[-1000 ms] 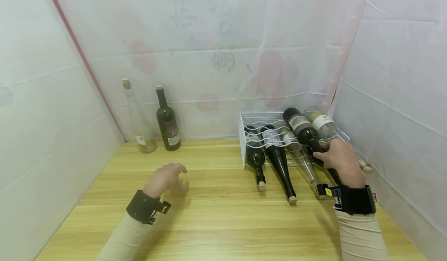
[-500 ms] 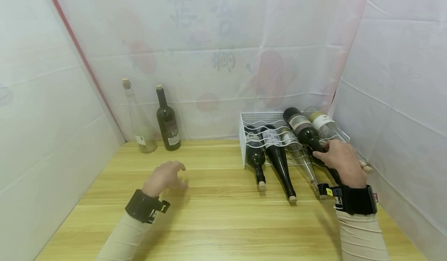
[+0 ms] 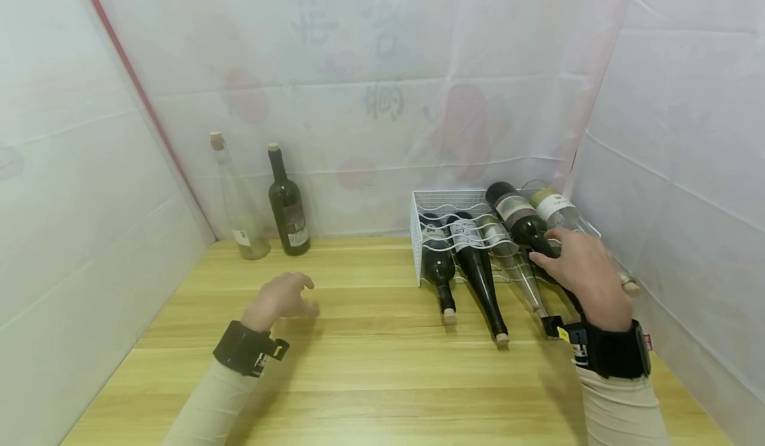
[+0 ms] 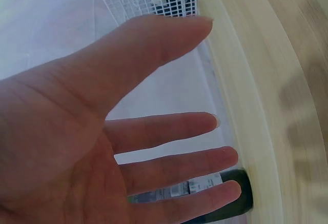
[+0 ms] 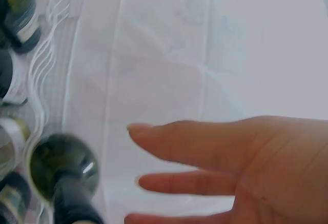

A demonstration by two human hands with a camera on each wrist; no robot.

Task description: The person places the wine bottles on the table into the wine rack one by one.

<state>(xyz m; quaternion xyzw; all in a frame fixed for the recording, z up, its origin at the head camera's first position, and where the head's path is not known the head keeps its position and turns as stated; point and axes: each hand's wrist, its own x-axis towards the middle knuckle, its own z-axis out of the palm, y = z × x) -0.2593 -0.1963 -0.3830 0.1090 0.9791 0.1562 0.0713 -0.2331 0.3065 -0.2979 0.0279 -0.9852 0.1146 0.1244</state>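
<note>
My right hand [image 3: 582, 270] is beside the neck of a dark wine bottle [image 3: 515, 214], which lies on top of a white wire wine rack [image 3: 414, 237]. In the right wrist view its thumb and fingers are spread, with a visible gap between them and that bottle's neck [image 5: 77, 201]. A clear bottle with a white label [image 3: 556, 208] lies to the right on the same top level. Over the table at left, my left hand [image 3: 277, 302] holds nothing, its fingers extended and apart in the left wrist view.
Corked bottles, including a dark one [image 3: 439, 267], a slim dark one [image 3: 480, 267] and a clear one [image 3: 521, 270], lie in the rack's lower level, necks forward. A clear corked bottle [image 3: 246, 227] and a dark one [image 3: 289, 210] stand upright at the back left, before the white sheet wall [image 3: 358, 127].
My right hand has let go of the dark bottle's neck, its fingers opening. The bottle stays on the rack top. My left hand has shifted very slightly left and up.
</note>
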